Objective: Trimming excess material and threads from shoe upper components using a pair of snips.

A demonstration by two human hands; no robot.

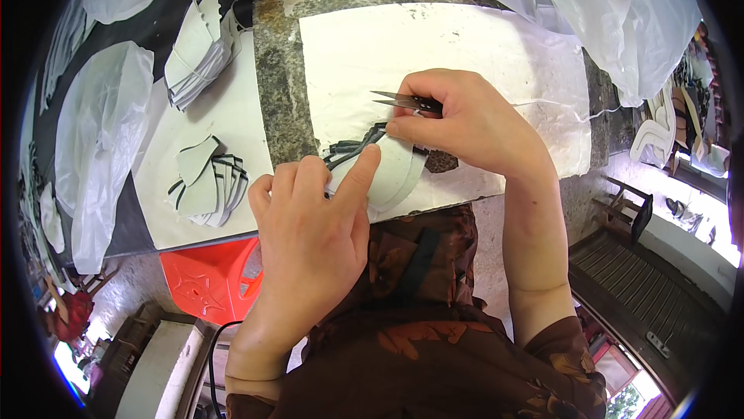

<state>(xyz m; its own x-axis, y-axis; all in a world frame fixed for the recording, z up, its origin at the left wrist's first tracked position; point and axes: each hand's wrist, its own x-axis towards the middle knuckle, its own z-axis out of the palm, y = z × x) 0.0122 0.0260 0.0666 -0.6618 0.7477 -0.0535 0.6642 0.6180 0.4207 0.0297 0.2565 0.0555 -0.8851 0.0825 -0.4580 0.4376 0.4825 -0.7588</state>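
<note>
Near the front edge of the worktable, a few white curved pieces with black edging [395, 175] lie overlapped between my hands. My left hand [310, 217] holds them down, its index finger stretched along the black edge and the other fingers bent over the pieces. In my right hand [465, 117] is a small pair of dark-handled scissors [422, 104], the pointed blades facing left and slightly apart. The thumb of that hand touches the black edging at the top of the pieces. My left thumb is partly hidden beside the pieces.
To the left lie a fanned pile of similar edged pieces [209, 190] and a tied bundle of white pieces [198, 55]. Clear plastic bags [105, 140] flank the table. A white sheet [442, 47] covers its middle. Below the left edge stands a red plastic stool [205, 283].
</note>
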